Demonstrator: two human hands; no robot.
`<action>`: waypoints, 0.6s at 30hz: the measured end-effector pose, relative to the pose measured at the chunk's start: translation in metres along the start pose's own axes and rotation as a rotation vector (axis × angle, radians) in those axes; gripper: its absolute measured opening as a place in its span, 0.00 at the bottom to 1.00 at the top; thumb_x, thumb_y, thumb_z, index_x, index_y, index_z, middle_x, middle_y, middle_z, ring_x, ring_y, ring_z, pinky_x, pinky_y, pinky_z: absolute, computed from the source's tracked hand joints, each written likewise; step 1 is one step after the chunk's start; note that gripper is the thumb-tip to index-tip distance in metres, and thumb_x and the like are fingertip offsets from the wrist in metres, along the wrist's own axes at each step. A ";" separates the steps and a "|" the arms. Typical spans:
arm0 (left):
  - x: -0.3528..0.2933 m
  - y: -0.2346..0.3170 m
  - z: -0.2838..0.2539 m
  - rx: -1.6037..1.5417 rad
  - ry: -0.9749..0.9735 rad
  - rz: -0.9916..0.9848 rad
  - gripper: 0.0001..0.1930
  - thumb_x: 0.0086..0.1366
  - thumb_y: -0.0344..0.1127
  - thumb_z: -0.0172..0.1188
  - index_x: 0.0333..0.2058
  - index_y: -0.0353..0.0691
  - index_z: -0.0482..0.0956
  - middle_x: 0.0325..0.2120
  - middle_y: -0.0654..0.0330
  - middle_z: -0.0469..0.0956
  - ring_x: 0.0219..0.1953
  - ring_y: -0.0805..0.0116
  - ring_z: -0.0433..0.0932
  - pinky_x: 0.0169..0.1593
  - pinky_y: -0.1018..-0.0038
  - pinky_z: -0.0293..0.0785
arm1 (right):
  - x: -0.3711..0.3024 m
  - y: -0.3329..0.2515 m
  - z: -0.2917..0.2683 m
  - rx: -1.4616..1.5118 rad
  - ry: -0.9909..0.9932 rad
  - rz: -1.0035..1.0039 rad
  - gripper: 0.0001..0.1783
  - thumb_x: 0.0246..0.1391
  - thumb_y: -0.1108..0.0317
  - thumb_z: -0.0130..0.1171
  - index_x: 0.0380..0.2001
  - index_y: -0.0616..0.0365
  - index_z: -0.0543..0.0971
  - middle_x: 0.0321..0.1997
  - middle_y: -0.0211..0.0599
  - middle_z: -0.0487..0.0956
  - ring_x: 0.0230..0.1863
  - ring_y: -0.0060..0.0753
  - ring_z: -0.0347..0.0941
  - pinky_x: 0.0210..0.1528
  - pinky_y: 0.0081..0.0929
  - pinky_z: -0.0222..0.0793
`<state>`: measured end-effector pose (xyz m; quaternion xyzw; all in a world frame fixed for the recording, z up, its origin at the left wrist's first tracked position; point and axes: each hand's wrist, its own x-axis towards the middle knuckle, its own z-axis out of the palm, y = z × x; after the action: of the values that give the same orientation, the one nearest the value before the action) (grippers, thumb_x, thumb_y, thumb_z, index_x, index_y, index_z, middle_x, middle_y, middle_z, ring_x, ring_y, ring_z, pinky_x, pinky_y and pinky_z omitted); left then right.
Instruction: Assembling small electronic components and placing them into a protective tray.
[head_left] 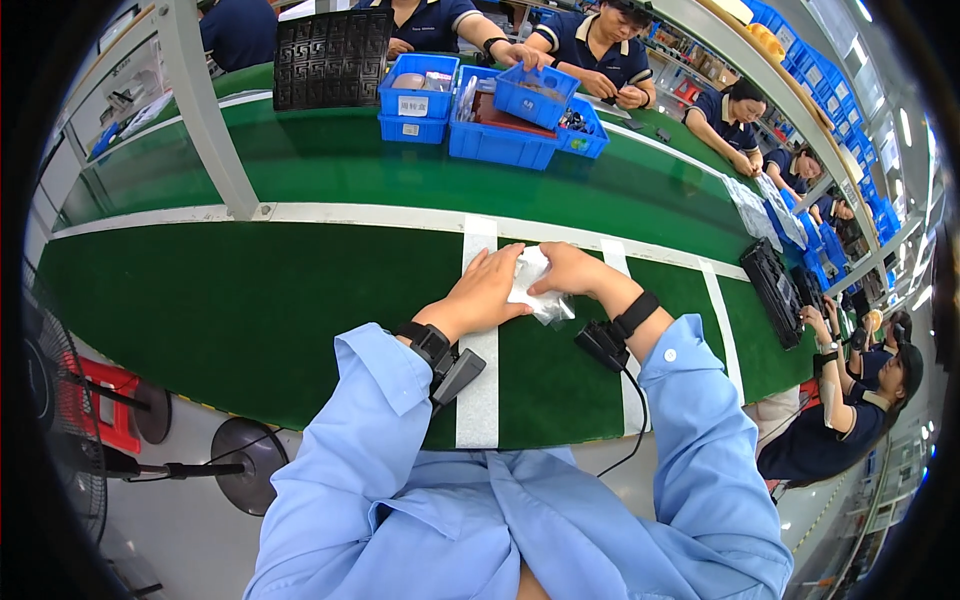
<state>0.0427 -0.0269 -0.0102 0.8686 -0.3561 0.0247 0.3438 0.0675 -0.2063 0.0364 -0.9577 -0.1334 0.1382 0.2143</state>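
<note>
Both of my hands meet over the dark green mat [270, 310] in front of me. Between them is a small clear plastic bag [552, 308] with something white [528, 268] in or under it; its exact kind is partly covered by my fingers. My left hand [482, 290] holds it from the left, fingers closed along its side. From the right, my right hand [575, 270] grips it, with the thumb laid across the plastic. Pale strips [478, 390] run across the mat beneath and beside my hands. A black device is strapped to each wrist.
Beyond a white rail [360, 215] lies a green conveyor belt [330, 165]. Blue bins [505, 148] stand on it, and a co-worker's hand touches the upper one. A black moulded tray [332, 60] is at far left, black cases [772, 290] at right. Co-workers sit around; a fan [60, 400] stands left.
</note>
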 end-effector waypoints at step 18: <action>0.002 -0.004 -0.008 -0.414 0.082 0.046 0.54 0.45 0.42 0.64 0.58 0.25 0.33 0.59 0.36 0.39 0.64 0.47 0.37 0.64 0.61 0.37 | -0.001 0.004 0.013 0.864 0.136 0.141 0.18 0.37 0.73 0.65 0.36 0.65 0.75 0.32 0.39 0.77 0.31 0.26 0.74 0.32 0.22 0.68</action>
<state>0.0483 -0.0211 -0.0064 0.7694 -0.3588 -0.0058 0.5285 0.0628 -0.2051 0.0234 -0.7940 0.0168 0.1322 0.5931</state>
